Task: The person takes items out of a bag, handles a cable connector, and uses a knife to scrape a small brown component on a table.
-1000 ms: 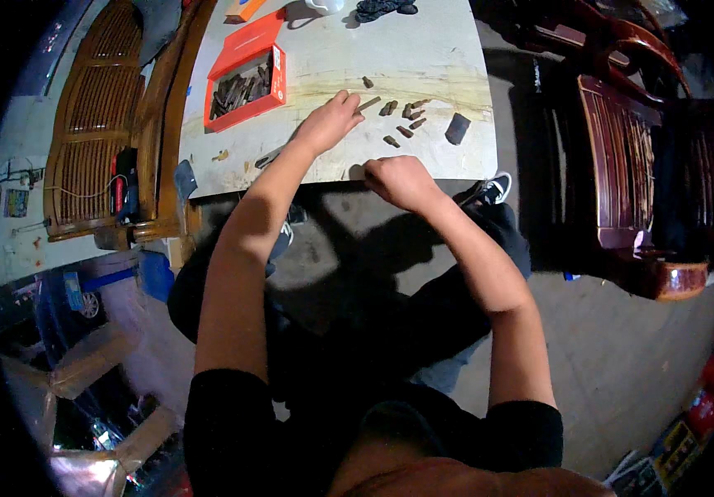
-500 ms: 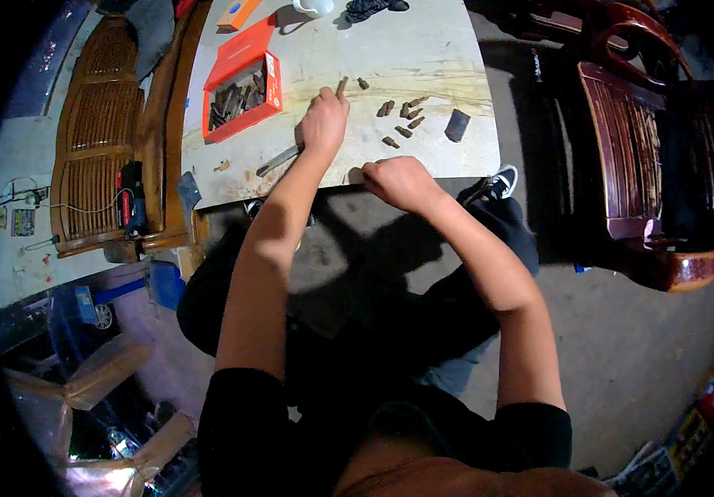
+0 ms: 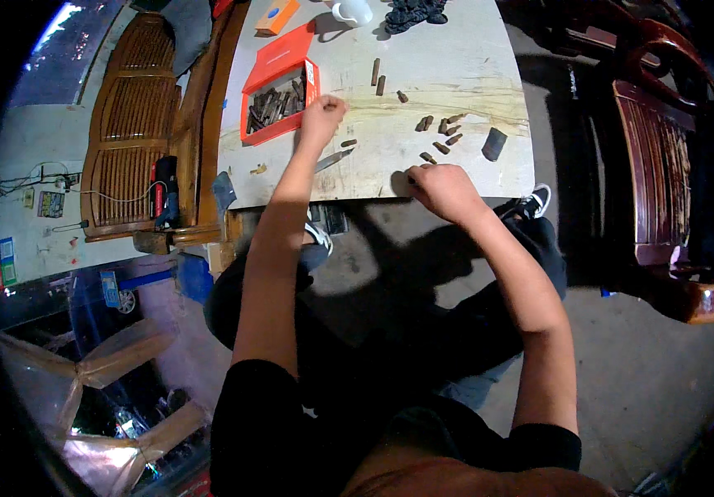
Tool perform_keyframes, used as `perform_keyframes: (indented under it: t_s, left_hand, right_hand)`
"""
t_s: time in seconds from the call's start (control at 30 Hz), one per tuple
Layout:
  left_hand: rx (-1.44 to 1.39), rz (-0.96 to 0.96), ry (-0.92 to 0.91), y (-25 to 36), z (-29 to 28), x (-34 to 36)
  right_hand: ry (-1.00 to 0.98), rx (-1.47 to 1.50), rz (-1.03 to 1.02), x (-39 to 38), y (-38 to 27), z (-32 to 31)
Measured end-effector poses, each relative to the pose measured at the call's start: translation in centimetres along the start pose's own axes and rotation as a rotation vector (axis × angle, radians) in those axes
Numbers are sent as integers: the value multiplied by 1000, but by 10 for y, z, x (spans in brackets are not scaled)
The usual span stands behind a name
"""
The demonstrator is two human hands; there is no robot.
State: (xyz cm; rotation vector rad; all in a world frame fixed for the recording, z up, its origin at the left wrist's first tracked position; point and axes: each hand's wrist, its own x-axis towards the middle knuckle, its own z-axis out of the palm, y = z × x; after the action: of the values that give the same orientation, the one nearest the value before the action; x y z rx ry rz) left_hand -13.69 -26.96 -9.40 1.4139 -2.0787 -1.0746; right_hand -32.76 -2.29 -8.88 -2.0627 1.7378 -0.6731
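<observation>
My left hand (image 3: pixel 321 123) is over the table, beside the right wall of an open red box (image 3: pixel 272 132). Its fingers are curled in; whatever is between them, if anything, is too small to make out. Many dark, slim metal-looking pieces (image 3: pixel 270 108) fill the box. A small brown piece (image 3: pixel 348 143) and a grey pointed blade-like tool (image 3: pixel 334 160) lie just right of my left wrist. At the table's near edge my right hand (image 3: pixel 449 192) is closed, and what it grips is hidden. Ahead lie two slim brown sticks (image 3: pixel 382 85) and a short stub (image 3: pixel 402 97).
Several short brown stubs (image 3: pixel 441 147) and a dark flat rectangle (image 3: pixel 494 144) lie at the right of the pale table (image 3: pixel 464 66). Farther off are an orange box (image 3: pixel 277 16), a white mug (image 3: pixel 353 12) and black cloth (image 3: pixel 415 15). Wooden seats (image 3: pixel 655 166) flank the table.
My left hand has left the slim stick, which now lies on the table, and moved left toward the red box. The whole view has shifted. My right hand stays at the near edge.
</observation>
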Motion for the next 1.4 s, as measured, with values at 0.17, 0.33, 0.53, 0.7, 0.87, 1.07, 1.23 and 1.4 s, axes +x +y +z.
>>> perform_keyframes:
  t_s: [0.17,0.33,0.53,0.7,0.87,1.07,1.23,1.4]
  left_hand:
    - [147,86,-202,-4,5,-61]
    - [245,138,-52,-5,20,-63]
    - [154,204,-30,39,76,-45]
    - [155,462,48,54,101,-26]
    - [67,517,-186,81,134,-49]
    - [413,854,-223,103,143,-67]
    - [314,801,-183,90,148,-63]
    - [317,775,-131,77,135,-64]
  right_hand:
    - [-33,-4,-2,-6,5,7]
    - [-42,-1,-38,-1,-4,9]
    - [-72,0,-4,0,-3,6]
    - [-47,-2,-26,1,-6,8]
    - [-60,-2,-33,-10,2,7]
    - [17,47,-18,-16,-7,6]
    - [33,30,-64,-17,-5,9]
    - [11,5,-49,-17,-5,11]
